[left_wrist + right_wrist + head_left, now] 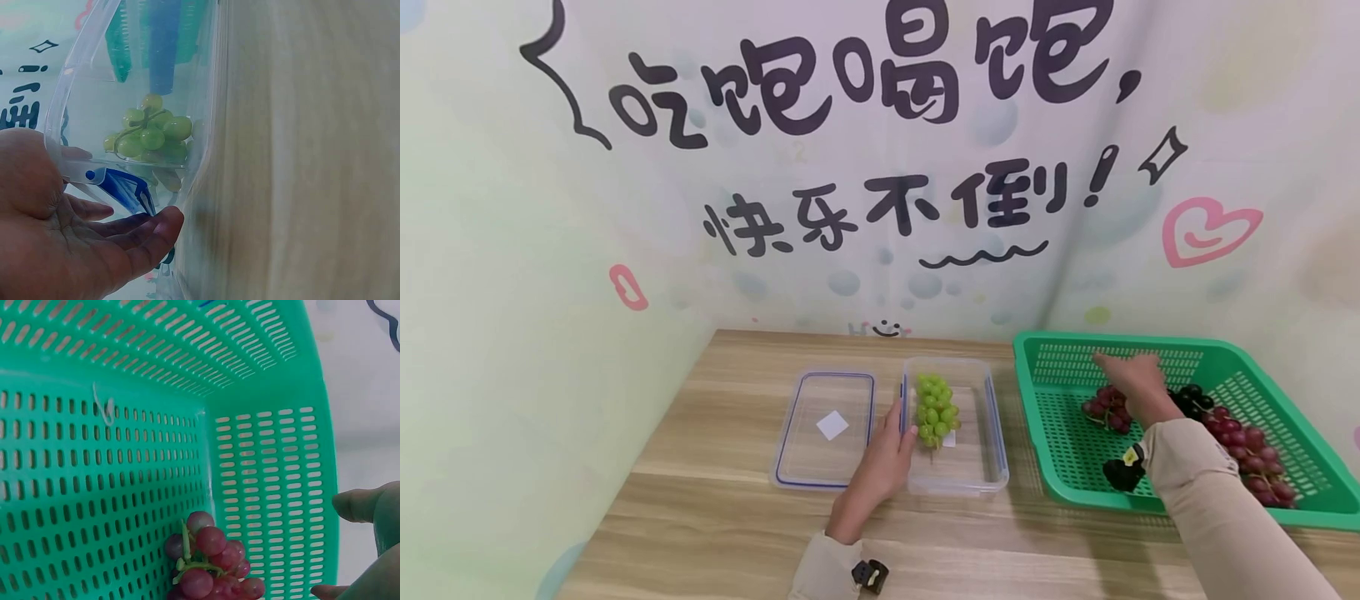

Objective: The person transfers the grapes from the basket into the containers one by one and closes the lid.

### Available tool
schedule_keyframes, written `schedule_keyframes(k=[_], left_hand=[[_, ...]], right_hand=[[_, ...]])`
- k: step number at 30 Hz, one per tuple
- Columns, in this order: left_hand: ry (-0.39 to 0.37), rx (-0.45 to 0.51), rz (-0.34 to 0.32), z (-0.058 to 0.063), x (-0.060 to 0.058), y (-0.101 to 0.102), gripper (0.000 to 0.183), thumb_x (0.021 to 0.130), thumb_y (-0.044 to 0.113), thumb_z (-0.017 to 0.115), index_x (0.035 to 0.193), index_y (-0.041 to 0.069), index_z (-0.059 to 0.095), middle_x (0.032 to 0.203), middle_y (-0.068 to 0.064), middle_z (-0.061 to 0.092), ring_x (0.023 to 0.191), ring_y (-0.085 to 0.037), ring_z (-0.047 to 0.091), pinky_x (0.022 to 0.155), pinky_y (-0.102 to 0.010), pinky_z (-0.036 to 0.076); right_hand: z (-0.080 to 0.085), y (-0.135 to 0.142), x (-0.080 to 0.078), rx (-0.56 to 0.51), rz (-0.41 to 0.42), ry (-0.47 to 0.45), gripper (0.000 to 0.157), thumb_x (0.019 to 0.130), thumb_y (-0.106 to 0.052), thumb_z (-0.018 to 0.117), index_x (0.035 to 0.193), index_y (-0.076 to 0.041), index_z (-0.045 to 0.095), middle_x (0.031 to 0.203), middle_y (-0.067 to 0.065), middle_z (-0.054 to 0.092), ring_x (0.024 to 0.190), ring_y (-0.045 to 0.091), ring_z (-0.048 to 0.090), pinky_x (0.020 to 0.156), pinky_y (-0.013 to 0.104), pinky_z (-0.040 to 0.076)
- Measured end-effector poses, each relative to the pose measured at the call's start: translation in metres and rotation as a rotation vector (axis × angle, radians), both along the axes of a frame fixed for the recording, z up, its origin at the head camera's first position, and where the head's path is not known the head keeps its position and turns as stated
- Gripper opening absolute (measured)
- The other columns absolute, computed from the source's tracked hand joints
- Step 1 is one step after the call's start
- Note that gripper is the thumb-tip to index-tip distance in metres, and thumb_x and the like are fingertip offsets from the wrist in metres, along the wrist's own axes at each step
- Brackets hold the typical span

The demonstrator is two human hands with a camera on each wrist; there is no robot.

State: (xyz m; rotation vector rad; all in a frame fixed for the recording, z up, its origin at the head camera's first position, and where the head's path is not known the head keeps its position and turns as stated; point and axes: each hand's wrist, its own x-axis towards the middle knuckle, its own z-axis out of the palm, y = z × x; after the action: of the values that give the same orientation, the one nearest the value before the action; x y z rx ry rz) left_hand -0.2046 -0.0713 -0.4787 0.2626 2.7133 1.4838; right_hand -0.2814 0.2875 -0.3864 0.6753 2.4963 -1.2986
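My left hand (883, 458) holds the left wall of a clear plastic food container (976, 425), by its blue latch (128, 190). A bunch of green grapes (935, 410) lies inside, along the left side. My right hand (1138, 385) is over the green basket (1052, 442), its fingers spread and holding nothing. Below and beside that hand sits a small bunch of red grapes (1107, 408), also in the right wrist view (212, 559). Farther right in the basket are black grapes (1191, 400) and a larger bunch of red grapes (1251, 458), partly behind my right sleeve.
Left of the container lies a clear lid (805, 454) with a blue seal and a white paper square (832, 425). All stand on a wood-grain table (700, 517). A printed wall covering (865, 283) rises behind the table's back edge.
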Motion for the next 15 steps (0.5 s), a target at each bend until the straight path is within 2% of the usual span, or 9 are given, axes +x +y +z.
schedule_keyframes(k=[8,15], left_hand=[[-0.016,0.000,0.001,-0.0007,-0.0002,-0.0006,0.055,0.108,0.019,0.040,0.155,-0.004,0.021,0.154,-0.033,0.030,0.142,-0.046,0.031,0.116,-0.058,0.029],[0.011,0.002,0.003,-0.0013,-0.0005,-0.0002,0.055,0.107,0.017,0.041,0.154,-0.006,0.023,0.151,-0.035,0.033,0.140,-0.048,0.034,0.114,-0.059,0.032]], right_hand=[[-0.0060,0.0019,-0.0040,0.008,-0.034,-0.043,0.103,0.101,-0.051,0.035,0.138,0.010,-0.040,0.152,0.041,-0.023,0.143,0.057,-0.006,0.113,0.067,0.024],[-0.0078,0.0045,-0.0060,0.009,-0.037,-0.079,0.104,0.101,-0.052,0.034,0.136,0.009,-0.042,0.152,0.043,-0.018,0.143,0.057,0.003,0.113,0.065,0.027]])
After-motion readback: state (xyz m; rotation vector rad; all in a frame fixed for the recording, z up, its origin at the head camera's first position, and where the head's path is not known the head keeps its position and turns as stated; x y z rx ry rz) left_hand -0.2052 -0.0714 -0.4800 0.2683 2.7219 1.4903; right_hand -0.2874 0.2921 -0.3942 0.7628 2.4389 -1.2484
